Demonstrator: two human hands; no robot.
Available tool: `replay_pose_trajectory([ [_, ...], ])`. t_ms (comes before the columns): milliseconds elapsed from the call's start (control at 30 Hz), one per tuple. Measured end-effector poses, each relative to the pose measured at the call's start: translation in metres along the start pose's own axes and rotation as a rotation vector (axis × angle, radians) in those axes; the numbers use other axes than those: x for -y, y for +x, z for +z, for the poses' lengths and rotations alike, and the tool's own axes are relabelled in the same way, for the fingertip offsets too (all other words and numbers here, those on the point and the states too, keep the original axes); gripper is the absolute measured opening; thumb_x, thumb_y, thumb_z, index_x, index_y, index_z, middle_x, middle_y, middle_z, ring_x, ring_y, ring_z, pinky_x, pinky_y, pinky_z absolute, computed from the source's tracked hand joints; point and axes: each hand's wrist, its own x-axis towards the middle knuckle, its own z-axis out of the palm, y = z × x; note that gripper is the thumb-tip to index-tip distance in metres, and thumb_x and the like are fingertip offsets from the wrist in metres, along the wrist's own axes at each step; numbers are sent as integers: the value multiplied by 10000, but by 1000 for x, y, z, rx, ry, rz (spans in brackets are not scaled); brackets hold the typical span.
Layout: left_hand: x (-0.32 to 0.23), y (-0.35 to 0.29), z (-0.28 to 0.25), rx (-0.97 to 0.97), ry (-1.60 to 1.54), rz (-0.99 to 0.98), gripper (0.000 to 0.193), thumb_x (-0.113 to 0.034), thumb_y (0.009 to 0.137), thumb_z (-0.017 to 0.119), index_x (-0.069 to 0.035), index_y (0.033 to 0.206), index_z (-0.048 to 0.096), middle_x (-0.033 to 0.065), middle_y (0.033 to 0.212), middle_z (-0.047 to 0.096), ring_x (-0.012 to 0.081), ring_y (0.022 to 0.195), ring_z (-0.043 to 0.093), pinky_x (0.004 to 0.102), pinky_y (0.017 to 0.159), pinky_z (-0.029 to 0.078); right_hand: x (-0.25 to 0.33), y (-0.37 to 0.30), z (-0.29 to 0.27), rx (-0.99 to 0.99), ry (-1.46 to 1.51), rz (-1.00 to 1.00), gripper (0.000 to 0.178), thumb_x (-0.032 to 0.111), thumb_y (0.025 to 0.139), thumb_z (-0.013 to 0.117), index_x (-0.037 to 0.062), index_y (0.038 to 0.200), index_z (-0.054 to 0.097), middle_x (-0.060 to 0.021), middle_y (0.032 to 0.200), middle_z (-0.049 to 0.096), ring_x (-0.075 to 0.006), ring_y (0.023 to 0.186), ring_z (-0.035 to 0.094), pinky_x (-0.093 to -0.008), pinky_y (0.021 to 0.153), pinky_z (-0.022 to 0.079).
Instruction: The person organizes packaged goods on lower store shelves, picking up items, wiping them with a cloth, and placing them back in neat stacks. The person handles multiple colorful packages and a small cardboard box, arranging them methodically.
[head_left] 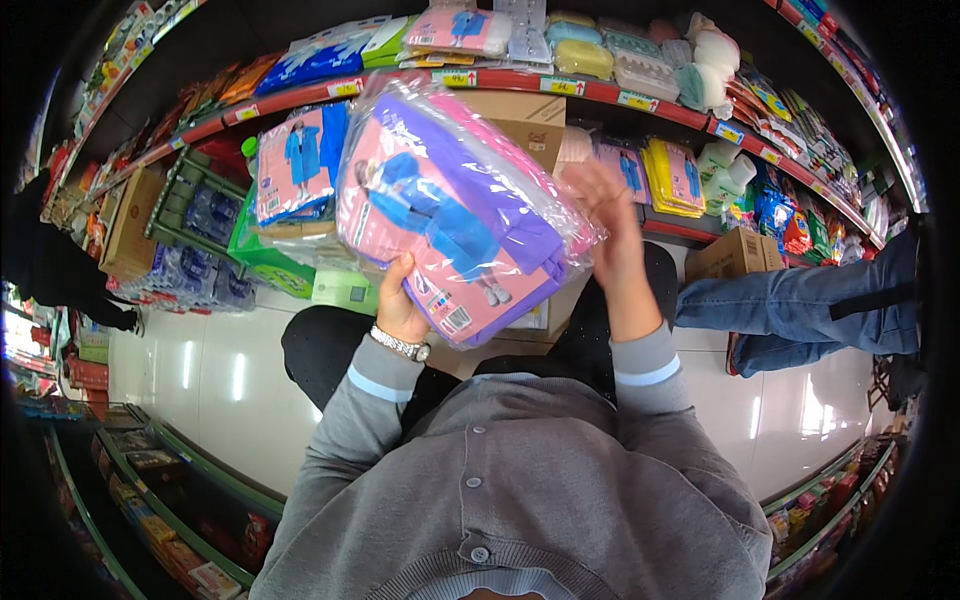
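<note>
My left hand (401, 302) grips the lower left corner of a stack of packaged raincoats (520, 215). Clear, shiny plastic wraps them. The front one is purple, with a pink card showing a person in a blue raincoat; a bright pink one lies behind it. The stack tilts in front of my chest, above my knees. At its right edge is my right hand (616, 235), blurred by motion, its fingers stretched out and apart. I cannot tell whether it touches the plastic. Just left of the stack is a blue packaged raincoat (300, 165) with a similar card.
Ahead runs a red-edged store shelf (500, 80) with packaged goods. Yellow packaged raincoats (672, 178) sit under it, by a cardboard box (735, 255). A green crate (195, 200) stands left. Close at right are another person's jeans (790, 295); a dark-clothed person (70, 250) is far left.
</note>
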Motion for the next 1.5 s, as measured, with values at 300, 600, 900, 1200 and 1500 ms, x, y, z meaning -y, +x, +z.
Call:
replay_pose_trajectory([
  [300,18,14,3,-150,1,203,454,-205,892,647,-29,1278,486,118,1242,578,270,1149,559,433,1009,443,-46,-45,49,67,179,80,929,433,805,736,135,1489,183,-77,1398,427,-238,1323,371,-403,1093,301],
  [600,43,6,15,-287,400,272,467,-66,870,656,-29,1298,471,83,1231,555,209,1125,553,385,984,449,-41,-53,33,-118,285,411,667,106,733,778,58,1309,447,-66,1210,572,-203,1127,554,-365,989,434],
  [900,110,32,47,-243,502,23,390,-41,836,697,-14,1195,547,65,1102,609,156,1062,569,336,894,462,-49,-81,-58,-323,437,360,511,64,774,693,29,1242,490,-99,1168,591,-222,1070,595,-397,948,482],
  [1200,127,72,45,104,908,-241,574,-162,856,720,-13,1317,413,92,1240,553,174,1135,552,307,958,451,5,-100,-144,-701,335,273,532,237,862,605,-2,1311,449,-176,1281,561,-337,1156,562,-486,1023,433],
  [1500,100,85,5,426,1029,-426,405,-157,865,701,-8,1203,536,95,1146,621,176,1063,605,304,934,471,-69,-5,-263,-943,282,145,531,164,810,707,94,1289,486,-112,1240,586,-312,1135,560,-519,995,443],
])
